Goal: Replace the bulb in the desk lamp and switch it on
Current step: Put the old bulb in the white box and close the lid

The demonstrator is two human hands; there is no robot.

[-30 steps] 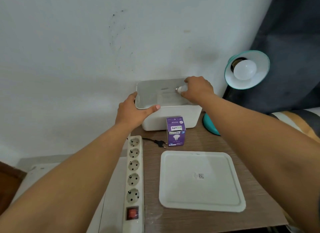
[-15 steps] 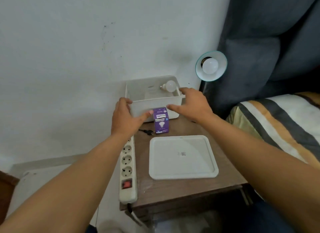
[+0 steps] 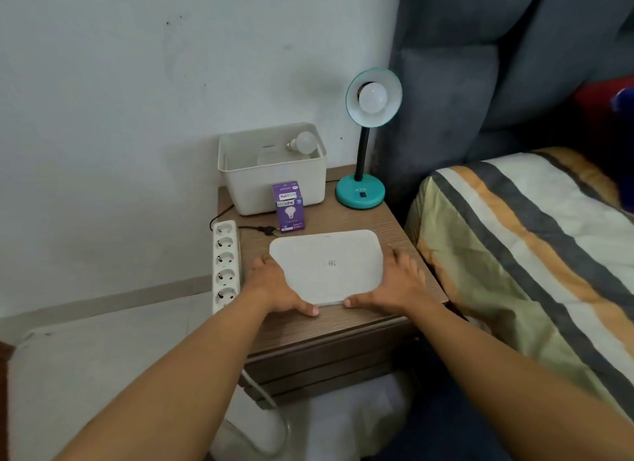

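Bulb (image 3: 373, 97) sits in lamp; both hands grip white lid (image 3: 327, 265) beside box (image 3: 289, 206) reading, seemingly, "ECOLINK".

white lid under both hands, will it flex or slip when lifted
The white lid looks thin and flat, so it is probably light and may bend a little. Its smooth surface could be slippery. The left hand and right hand flank opposite edges, which should keep it level.

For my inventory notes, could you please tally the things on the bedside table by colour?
White: 5, the box, its lid, the power strip, the bulb in the box, the bulb in the lamp
Teal: 1, the lamp
Purple: 1, the bulb carton
Total: 7
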